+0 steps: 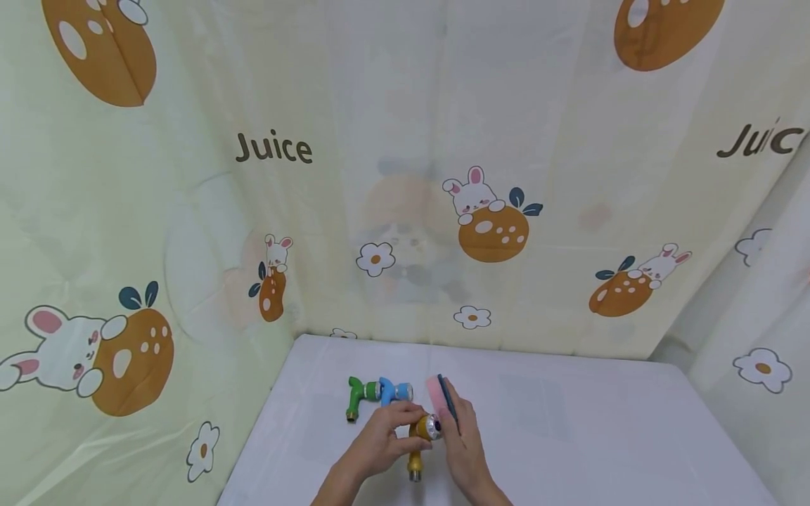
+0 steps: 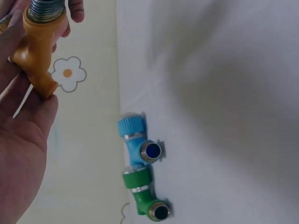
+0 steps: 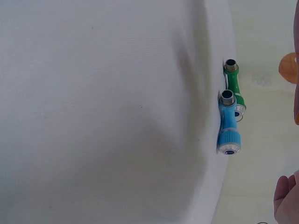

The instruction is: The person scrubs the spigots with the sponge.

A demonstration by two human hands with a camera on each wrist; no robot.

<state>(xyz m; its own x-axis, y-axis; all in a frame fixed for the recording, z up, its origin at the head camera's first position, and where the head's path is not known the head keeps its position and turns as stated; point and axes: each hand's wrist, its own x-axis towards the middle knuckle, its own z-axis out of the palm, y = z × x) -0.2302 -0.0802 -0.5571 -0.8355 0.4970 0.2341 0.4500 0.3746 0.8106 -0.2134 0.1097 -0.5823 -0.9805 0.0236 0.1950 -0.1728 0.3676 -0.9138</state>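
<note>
My left hand (image 1: 382,437) grips an orange-yellow tap (image 1: 415,464), its fingers round the tap's ribbed, silver-ended knob. The left wrist view shows the threaded metal end of this tap (image 2: 39,51) close up, fingers curled round the body. To its right, my right hand (image 1: 465,444) holds a sponge (image 1: 436,395), pink on one face and dark teal on the other, near the knob. A blue tap (image 1: 396,391) and a green tap (image 1: 356,397) lie side by side just beyond the left hand. Only a bit of hand (image 3: 286,201) shows in the right wrist view.
The taps lie on a white-covered table (image 1: 569,422). Behind it and at the sides hangs a pale curtain (image 1: 405,126) printed with rabbits, oranges and flowers, close to the table's back edge.
</note>
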